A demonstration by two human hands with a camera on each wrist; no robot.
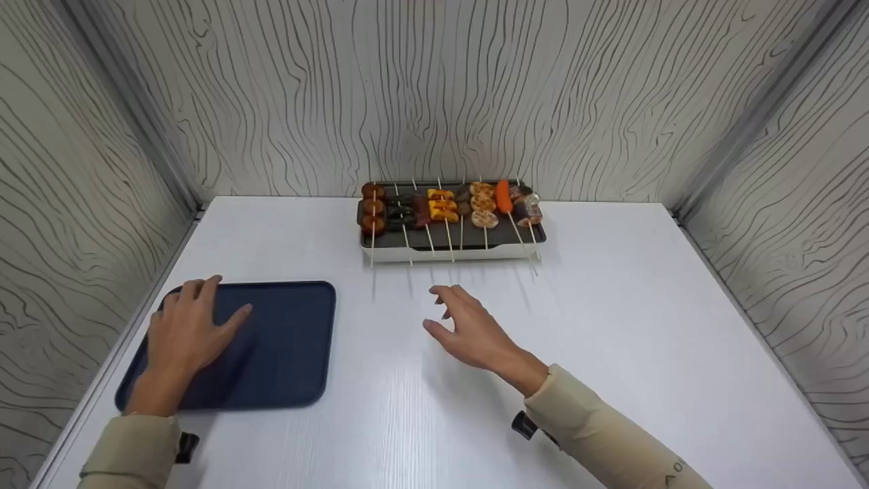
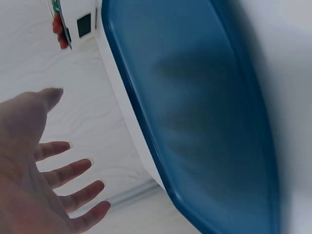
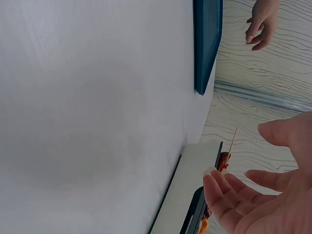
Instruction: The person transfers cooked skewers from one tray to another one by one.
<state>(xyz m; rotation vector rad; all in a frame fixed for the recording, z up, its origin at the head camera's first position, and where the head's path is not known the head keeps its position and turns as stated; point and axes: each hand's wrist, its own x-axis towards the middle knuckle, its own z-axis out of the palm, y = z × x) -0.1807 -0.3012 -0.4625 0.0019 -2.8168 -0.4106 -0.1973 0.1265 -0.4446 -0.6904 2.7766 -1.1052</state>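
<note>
My left hand hovers over the left part of a dark blue tray, its fingers spread and holding nothing. In the left wrist view the left hand shows loose, parted fingers apart from the tray. My right hand is above the white table, in front of a grill, with fingers slightly bent and nothing in them. Across the grill lie several skewers, among them an orange sausage skewer, a yellow one and a brown round-piece one. The right wrist view shows the right hand relaxed.
The white table carries the tray at left and the grill at the back middle. Wood-patterned panels enclose the back and sides. Skewer sticks jut past the grill's front edge. Metal posts stand at the corners.
</note>
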